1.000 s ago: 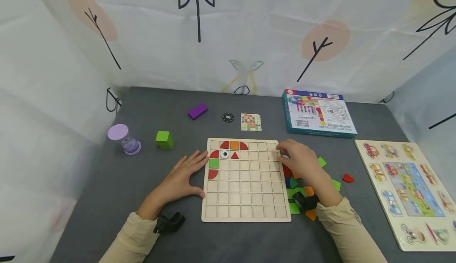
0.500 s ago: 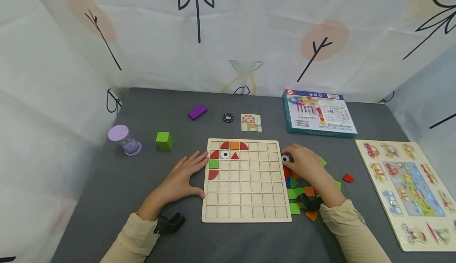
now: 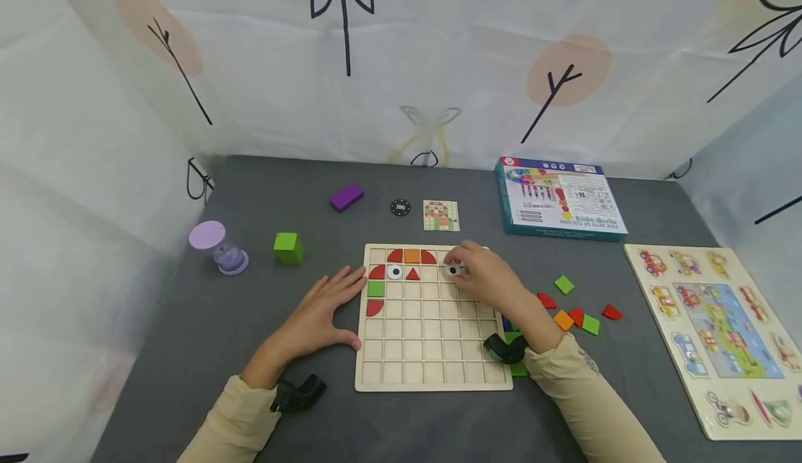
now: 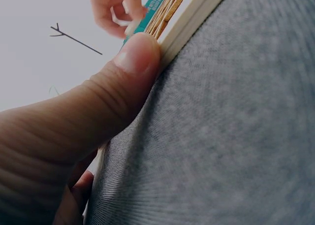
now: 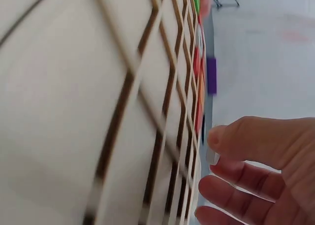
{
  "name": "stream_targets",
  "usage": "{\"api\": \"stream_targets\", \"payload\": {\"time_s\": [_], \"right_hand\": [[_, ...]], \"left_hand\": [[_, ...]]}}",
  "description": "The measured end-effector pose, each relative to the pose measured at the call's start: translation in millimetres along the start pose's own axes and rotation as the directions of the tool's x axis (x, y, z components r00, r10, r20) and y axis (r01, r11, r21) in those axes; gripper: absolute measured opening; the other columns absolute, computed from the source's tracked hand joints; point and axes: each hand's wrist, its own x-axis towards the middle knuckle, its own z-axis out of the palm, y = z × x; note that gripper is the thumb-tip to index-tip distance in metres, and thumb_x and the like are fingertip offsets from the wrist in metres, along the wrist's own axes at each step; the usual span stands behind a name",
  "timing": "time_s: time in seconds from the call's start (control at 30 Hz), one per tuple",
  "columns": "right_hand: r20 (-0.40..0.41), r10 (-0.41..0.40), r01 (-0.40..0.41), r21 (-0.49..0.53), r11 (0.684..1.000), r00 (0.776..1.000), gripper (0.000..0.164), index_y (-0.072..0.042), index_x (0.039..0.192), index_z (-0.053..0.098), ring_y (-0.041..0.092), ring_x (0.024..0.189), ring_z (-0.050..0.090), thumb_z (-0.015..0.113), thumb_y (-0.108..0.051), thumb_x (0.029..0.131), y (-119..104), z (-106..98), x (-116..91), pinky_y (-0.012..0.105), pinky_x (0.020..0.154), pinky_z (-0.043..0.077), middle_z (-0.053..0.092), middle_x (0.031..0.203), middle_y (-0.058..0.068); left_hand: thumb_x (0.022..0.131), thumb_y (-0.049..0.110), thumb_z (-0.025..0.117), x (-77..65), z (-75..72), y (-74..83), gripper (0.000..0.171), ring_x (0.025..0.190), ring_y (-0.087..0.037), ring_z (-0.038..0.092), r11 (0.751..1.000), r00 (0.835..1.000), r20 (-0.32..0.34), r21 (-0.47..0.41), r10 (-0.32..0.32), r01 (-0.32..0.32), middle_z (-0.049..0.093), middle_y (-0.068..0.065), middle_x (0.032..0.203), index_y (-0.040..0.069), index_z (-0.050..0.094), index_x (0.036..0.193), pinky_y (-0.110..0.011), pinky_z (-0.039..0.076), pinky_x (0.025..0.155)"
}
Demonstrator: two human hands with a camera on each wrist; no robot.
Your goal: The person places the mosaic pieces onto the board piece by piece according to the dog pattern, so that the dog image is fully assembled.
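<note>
Grey table (image 3: pixel 413 421) carries the lot. Picture puzzle board (image 3: pixel 727 331) sits far right, untouched. Gridded board (image 3: pixel 432 365) lies flat mid-table, 8 tiles seated, all toward its upper left. Box (image 3: pixel 567 202) lies beyond it, to the right. Left hand (image 3: pixel 319 310): fingers extended and spread, gripping nothing, against the board's left edge, apparently bracing it. Right hand (image 3: pixel 491 282): thumb and fingers pinch 1 eye tile (image 3: pixel 452 269) over the board's upper right; can't tell if the tile touches the grid. Small card (image 3: pixel 441 216) past the board is likely the pattern; print too small to read. Loose tiles (image 3: pixel 564 320) scatter right of the board. My read on the step: placing a 2nd eye. Next move probably calls for lining it up with a row 2 cell, maybe just right of the red triangle (image 3: pixel 412 274), lowering it flat, then letting go.
</note>
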Motion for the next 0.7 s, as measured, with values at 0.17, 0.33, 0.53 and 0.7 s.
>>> {"api": "stream_targets", "payload": {"time_s": [0.17,0.33,0.53,0.7], "right_hand": [[0.024,-0.072,0.072,0.024,0.997,0.997,0.024,-0.01,0.098,0.063,0.012,0.079,0.054,0.065,-0.004,0.075,-15,12,16,0.027,0.068,0.047,0.055,0.094,0.001],[0.037,-0.081,0.08,0.022,0.997,0.996,0.026,-0.01,0.097,0.063,0.011,0.075,0.051,0.066,-0.001,0.073,-19,17,21,0.025,0.066,0.045,0.055,0.091,0.0],[0.045,-0.073,0.073,0.0,0.997,0.996,0.026,-0.011,0.098,0.063,0.01,0.069,0.047,0.068,-0.005,0.073,-19,19,21,0.024,0.062,0.042,0.055,0.09,0.0],[0.038,-0.035,0.034,0.023,0.999,0.999,0.026,-0.012,0.101,0.063,0.012,0.073,0.051,0.068,-0.009,0.075,-15,11,13,0.027,0.065,0.045,0.056,0.096,0.0]], "left_hand": [[0.054,0.045,0.078,0.2,0.6,-0.2,0.104,0.136,-0.021,0.01,1.0,1.0,-0.002,-0.005,0.0,0.0,0.019,0.003,0.148,0.014,0.028,0.141,-0.049,0.005,0.106],[0.055,0.046,0.077,0.5,0.2,0.4,0.104,0.136,-0.021,0.01,1.0,1.0,0.0,-0.013,0.007,-0.007,0.019,0.003,0.148,0.014,0.028,0.141,-0.05,0.005,0.106],[0.055,0.046,0.077,0.6,0.2,-0.3,0.104,0.136,-0.021,0.01,1.0,1.0,-0.003,-0.008,0.008,-0.008,0.019,0.003,0.148,0.014,0.028,0.141,-0.049,0.005,0.106],[0.054,0.047,0.077,0.6,0.4,-0.8,0.105,0.136,-0.021,0.01,1.0,1.0,-0.003,-0.008,0.007,-0.007,0.019,0.003,0.147,0.014,0.028,0.14,-0.05,0.005,0.106]]}}
